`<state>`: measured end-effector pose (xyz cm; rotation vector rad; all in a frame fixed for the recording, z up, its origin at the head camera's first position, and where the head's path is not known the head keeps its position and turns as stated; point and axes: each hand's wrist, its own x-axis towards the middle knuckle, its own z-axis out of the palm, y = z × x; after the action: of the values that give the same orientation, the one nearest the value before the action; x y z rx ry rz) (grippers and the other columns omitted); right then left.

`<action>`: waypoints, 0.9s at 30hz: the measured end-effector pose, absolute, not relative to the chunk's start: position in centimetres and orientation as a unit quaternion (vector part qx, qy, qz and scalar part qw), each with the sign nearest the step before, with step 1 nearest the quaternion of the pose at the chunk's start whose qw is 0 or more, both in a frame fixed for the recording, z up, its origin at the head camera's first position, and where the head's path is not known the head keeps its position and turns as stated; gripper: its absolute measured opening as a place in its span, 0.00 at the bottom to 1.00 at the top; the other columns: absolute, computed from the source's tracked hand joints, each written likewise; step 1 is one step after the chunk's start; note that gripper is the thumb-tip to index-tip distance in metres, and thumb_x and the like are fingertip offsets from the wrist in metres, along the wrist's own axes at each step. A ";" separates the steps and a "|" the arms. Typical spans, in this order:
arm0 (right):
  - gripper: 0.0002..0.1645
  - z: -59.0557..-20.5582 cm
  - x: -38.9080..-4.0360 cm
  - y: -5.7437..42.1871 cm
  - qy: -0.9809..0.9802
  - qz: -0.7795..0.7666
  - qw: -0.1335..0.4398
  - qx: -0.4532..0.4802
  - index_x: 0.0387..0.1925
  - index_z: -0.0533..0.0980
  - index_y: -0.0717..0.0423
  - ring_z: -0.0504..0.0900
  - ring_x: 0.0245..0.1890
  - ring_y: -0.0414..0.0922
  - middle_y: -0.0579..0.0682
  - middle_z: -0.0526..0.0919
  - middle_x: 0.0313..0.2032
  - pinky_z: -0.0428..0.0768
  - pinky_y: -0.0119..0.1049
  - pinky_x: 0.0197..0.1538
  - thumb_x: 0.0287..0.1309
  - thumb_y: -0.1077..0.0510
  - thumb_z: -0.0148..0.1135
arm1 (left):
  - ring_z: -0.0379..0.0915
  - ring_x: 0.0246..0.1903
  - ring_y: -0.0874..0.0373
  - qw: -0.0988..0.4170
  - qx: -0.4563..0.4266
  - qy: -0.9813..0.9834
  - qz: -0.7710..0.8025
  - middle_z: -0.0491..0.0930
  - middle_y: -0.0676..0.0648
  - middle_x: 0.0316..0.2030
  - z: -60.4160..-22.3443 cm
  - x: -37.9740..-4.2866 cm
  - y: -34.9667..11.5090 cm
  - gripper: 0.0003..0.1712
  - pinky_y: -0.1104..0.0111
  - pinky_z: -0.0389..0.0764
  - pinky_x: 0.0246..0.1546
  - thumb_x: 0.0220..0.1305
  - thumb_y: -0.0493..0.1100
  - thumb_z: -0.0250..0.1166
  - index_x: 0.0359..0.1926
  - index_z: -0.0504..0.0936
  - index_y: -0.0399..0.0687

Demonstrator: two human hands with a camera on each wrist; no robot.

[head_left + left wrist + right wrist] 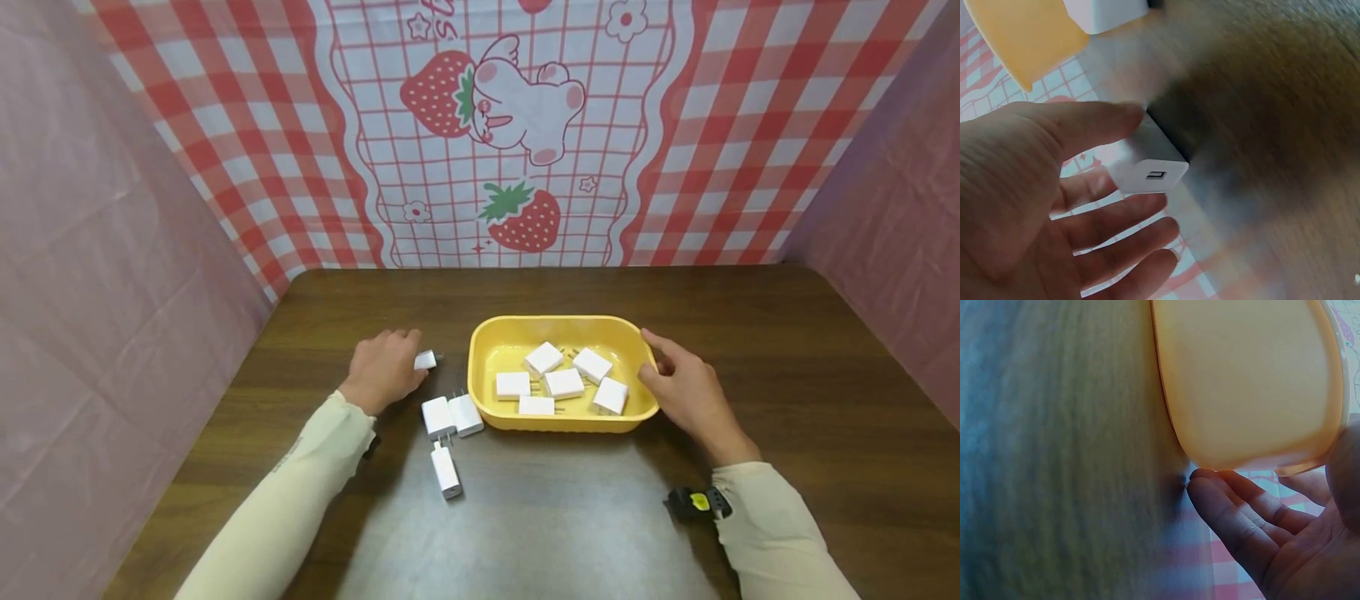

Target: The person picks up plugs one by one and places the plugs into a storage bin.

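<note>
My left hand pinches a white USB charger between thumb and index finger; the other fingers lie loosely bent below it. In the head view this charger sits just left of a yellow plastic basket, its prongs toward it. My right hand holds the basket's right end, thumb at the rim and fingers against the outside wall. Inside the basket lie several white chargers, prongs showing on most of them.
Two chargers lie side by side near the basket's front left corner, a left one and a right one. A longer, narrow charger lies nearer me. The brown wooden table backs onto a red-checked strawberry cloth.
</note>
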<state>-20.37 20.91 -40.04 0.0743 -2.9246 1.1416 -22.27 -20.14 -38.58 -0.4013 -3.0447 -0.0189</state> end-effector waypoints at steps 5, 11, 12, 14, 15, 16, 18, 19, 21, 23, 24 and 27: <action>0.37 -40.1 -20.3 20.8 -0.931 0.364 -0.003 0.021 0.76 0.59 0.54 0.72 0.39 0.53 0.62 0.75 0.48 0.77 0.38 0.37 0.68 0.55 0.52 | 0.76 0.33 0.52 -0.019 -0.109 -0.993 -0.027 0.81 0.48 0.33 -38.7 -22.2 -20.3 0.25 0.55 0.78 0.30 0.58 0.54 0.74 0.48 0.77 0.43; 0.37 -40.0 -20.2 20.7 -0.930 0.368 -0.005 0.019 0.76 0.58 0.53 0.72 0.40 0.54 0.64 0.75 0.53 0.78 0.37 0.38 0.68 0.54 0.52 | 0.76 0.30 0.53 -0.020 -0.111 -0.993 -0.036 0.79 0.50 0.30 -38.7 -21.9 -20.2 0.24 0.55 0.77 0.29 0.57 0.56 0.74 0.42 0.77 0.45; 0.37 -40.0 -20.2 20.7 -0.930 0.367 -0.004 0.019 0.76 0.58 0.54 0.72 0.40 0.53 0.64 0.75 0.53 0.78 0.37 0.38 0.68 0.54 0.52 | 0.75 0.30 0.53 -0.020 -0.114 -0.993 -0.037 0.78 0.50 0.29 -38.7 -22.0 -20.1 0.23 0.55 0.77 0.29 0.57 0.56 0.74 0.42 0.77 0.45; 0.37 -40.0 -20.2 20.7 -0.930 0.367 -0.004 0.020 0.76 0.58 0.53 0.72 0.40 0.53 0.63 0.75 0.51 0.78 0.37 0.38 0.68 0.54 0.52 | 0.75 0.29 0.53 -0.016 -0.119 -0.992 -0.038 0.78 0.50 0.28 -38.6 -22.0 -19.9 0.22 0.55 0.77 0.29 0.57 0.55 0.73 0.41 0.77 0.45; 0.37 -40.0 -20.2 20.7 -0.930 0.367 -0.005 0.020 0.76 0.58 0.53 0.72 0.39 0.53 0.63 0.75 0.50 0.78 0.37 0.37 0.68 0.54 0.52 | 0.75 0.29 0.53 -0.017 -0.120 -0.992 -0.038 0.78 0.50 0.27 -38.6 -22.0 -19.8 0.22 0.55 0.77 0.29 0.58 0.56 0.73 0.41 0.78 0.45; 0.37 -40.0 -20.2 20.8 -0.930 0.366 -0.005 0.020 0.76 0.58 0.53 0.72 0.39 0.53 0.63 0.75 0.49 0.78 0.37 0.37 0.68 0.54 0.52 | 0.75 0.28 0.53 -0.017 -0.122 -0.992 -0.037 0.77 0.50 0.27 -38.6 -22.0 -19.7 0.22 0.55 0.77 0.29 0.58 0.56 0.73 0.40 0.78 0.45; 0.37 -40.0 -20.3 20.8 -0.930 0.367 -0.006 0.021 0.76 0.58 0.53 0.72 0.39 0.53 0.62 0.75 0.47 0.78 0.38 0.37 0.68 0.54 0.52 | 0.74 0.28 0.53 -0.019 -0.122 -0.992 -0.035 0.77 0.50 0.27 -38.4 -22.0 -19.4 0.21 0.54 0.77 0.29 0.58 0.56 0.72 0.40 0.78 0.45; 0.37 -40.0 -20.3 20.8 -0.930 0.368 -0.007 0.022 0.76 0.58 0.53 0.72 0.39 0.53 0.62 0.75 0.47 0.78 0.38 0.37 0.68 0.54 0.52 | 0.74 0.28 0.54 -0.020 -0.121 -0.992 -0.033 0.77 0.51 0.27 -38.4 -22.1 -19.3 0.21 0.54 0.77 0.29 0.58 0.57 0.72 0.39 0.78 0.46; 0.37 -40.0 -20.3 20.8 -0.929 0.369 -0.007 0.022 0.76 0.58 0.53 0.73 0.39 0.53 0.62 0.75 0.48 0.78 0.38 0.37 0.68 0.54 0.52 | 0.74 0.28 0.54 -0.023 -0.119 -0.992 -0.031 0.77 0.51 0.26 -38.3 -22.0 -19.2 0.21 0.54 0.77 0.29 0.59 0.57 0.72 0.39 0.79 0.46; 0.37 -40.0 -20.3 20.9 -0.929 0.368 -0.006 0.022 0.76 0.58 0.54 0.73 0.39 0.53 0.62 0.75 0.48 0.78 0.38 0.37 0.68 0.55 0.52 | 0.75 0.28 0.54 -0.025 -0.117 -0.992 -0.031 0.78 0.51 0.27 -38.2 -22.0 -19.0 0.21 0.55 0.77 0.29 0.59 0.57 0.71 0.39 0.79 0.46; 0.37 -40.0 -20.3 20.9 -0.929 0.368 -0.005 0.022 0.76 0.58 0.54 0.73 0.40 0.54 0.62 0.75 0.49 0.78 0.38 0.37 0.68 0.55 0.52 | 0.75 0.28 0.54 -0.026 -0.116 -0.992 -0.030 0.78 0.50 0.27 -38.2 -22.1 -18.9 0.21 0.55 0.77 0.30 0.60 0.57 0.71 0.40 0.79 0.46; 0.37 -40.0 -20.3 20.9 -0.930 0.366 -0.002 0.023 0.76 0.59 0.54 0.72 0.40 0.54 0.63 0.75 0.49 0.77 0.39 0.37 0.68 0.55 0.52 | 0.75 0.28 0.53 -0.031 -0.112 -0.993 -0.029 0.79 0.49 0.27 -38.2 -22.1 -18.8 0.21 0.55 0.77 0.30 0.61 0.56 0.70 0.42 0.79 0.45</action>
<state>-20.29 20.91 -40.01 0.0734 -2.9271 1.1522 -22.10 -18.81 -38.20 -0.3581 -3.1831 -0.0921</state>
